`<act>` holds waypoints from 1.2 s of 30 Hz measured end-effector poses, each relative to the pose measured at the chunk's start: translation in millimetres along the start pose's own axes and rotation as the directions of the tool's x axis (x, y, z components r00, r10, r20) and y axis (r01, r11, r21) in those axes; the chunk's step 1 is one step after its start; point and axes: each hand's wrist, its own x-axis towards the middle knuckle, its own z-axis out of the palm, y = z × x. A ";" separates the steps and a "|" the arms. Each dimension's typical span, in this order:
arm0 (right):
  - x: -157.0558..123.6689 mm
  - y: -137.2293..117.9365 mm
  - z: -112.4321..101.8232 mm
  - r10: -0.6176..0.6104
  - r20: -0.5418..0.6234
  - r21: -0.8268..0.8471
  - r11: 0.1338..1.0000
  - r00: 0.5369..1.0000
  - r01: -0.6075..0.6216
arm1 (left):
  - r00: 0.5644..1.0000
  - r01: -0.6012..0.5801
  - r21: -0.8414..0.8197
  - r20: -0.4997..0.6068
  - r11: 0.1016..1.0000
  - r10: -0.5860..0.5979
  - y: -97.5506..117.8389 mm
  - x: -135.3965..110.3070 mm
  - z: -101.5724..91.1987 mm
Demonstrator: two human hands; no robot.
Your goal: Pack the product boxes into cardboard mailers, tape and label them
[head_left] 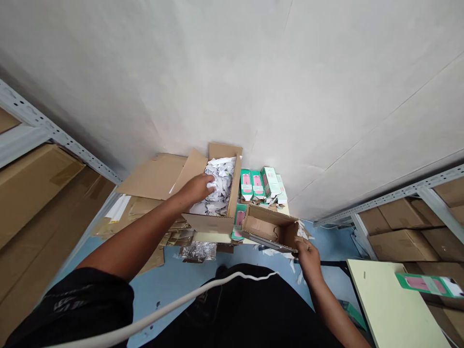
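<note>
The left hand (197, 189) has its fingertips sunk in the crumpled paper (219, 186) of the open carton (212, 223), so its grip cannot be told, nor what lies beneath the paper. The right hand (308, 255) has its fingers tucked out of sight under a corner of the smaller carton (266, 227). Print on the green boxes (255, 184) is too small to read. A table (384, 304) at the right runs off the bottom edge.

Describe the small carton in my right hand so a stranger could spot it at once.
Start at the pale wall and look down to its foot. Right of the big open box stuffed with crumpled white paper sits a smaller carton, its corner gripped by the right hand. Unlike that box its inside shows bare cardboard, and unlike the green packs behind it is plain brown.
</note>
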 end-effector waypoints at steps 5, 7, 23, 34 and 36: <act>-6.4 -1.0 -3.2 0.068 -0.007 0.006 0.998 0.998 -0.068 | 0.974 -0.066 -0.244 -0.228 0.967 0.009 40.6 -28.1 -34.2; -8.1 -2.2 -6.0 0.035 -0.003 -0.021 0.999 0.999 -0.035 | 0.984 -0.168 -0.347 -0.112 0.923 0.137 74.8 -39.6 -27.3; -19.2 58.0 -118.4 0.143 -0.155 0.155 0.981 0.977 -0.119 | 0.899 -0.238 -0.602 0.159 0.762 0.407 250.3 -42.8 102.0; -8.8 183.6 -312.2 0.385 -0.306 0.405 0.880 0.871 -0.247 | 0.828 -0.372 -0.576 0.148 0.728 0.540 445.3 -41.7 223.8; -10.1 212.4 -343.4 0.413 -0.364 0.411 0.876 0.834 -0.254 | 0.779 -0.427 -0.575 0.159 0.698 0.607 484.4 -39.5 242.5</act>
